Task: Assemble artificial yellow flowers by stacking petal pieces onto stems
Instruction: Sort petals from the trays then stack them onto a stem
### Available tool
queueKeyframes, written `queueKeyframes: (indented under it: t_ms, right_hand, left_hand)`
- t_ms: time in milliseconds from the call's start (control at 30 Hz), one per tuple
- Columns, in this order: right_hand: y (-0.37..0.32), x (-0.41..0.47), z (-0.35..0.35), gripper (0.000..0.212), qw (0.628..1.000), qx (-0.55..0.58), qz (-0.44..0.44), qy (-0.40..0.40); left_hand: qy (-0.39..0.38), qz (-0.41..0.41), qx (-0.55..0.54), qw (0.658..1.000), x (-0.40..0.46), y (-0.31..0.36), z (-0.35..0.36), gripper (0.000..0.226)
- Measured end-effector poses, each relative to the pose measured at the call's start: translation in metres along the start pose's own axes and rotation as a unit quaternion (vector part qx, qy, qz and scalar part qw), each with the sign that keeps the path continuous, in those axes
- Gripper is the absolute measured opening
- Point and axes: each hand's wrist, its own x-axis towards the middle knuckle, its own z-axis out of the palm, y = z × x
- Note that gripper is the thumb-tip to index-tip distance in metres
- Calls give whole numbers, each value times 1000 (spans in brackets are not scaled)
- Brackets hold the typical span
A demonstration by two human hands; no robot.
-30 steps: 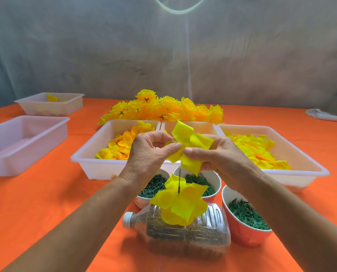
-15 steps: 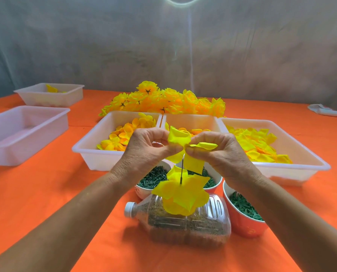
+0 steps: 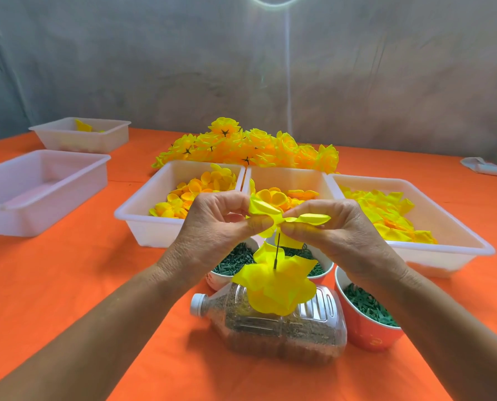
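Note:
My left hand (image 3: pixel 212 227) and my right hand (image 3: pixel 337 230) pinch one yellow petal piece (image 3: pixel 266 211) between thumbs and forefingers, at the top of a thin dark stem (image 3: pixel 276 251). The stem stands upright out of a sand-filled plastic bottle (image 3: pixel 279 334) lying on its side. Lower on the stem sits a stack of yellow petals (image 3: pixel 273 287). The stem's tip is hidden behind the held piece and my fingers.
Three white trays with petal pieces (image 3: pixel 143 224) (image 3: pixel 287 176) (image 3: pixel 458 235) stand behind my hands. Finished yellow flowers (image 3: pixel 250 149) are heaped beyond them. Cups of green parts (image 3: pixel 365 334) (image 3: pixel 221 277) flank the bottle. Two more white trays (image 3: pixel 39 198) (image 3: pixel 82 140) are at left.
Both hands have lowered the petal piece over the stem's tip and drawn it flatter; the piece was held higher and looser a second ago.

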Motion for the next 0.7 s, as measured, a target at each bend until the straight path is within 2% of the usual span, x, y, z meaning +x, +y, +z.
queueKeyframes:
  t_ms: [367,700]
  right_hand:
    - [3,-8,4,15,987,-130,-92,22]
    - [14,-7,5,16,940,-246,-226,77]
  left_hand:
    - [3,36,-6,999,-10,11,2,13]
    - [27,175,147,973,-13,16,8,10]
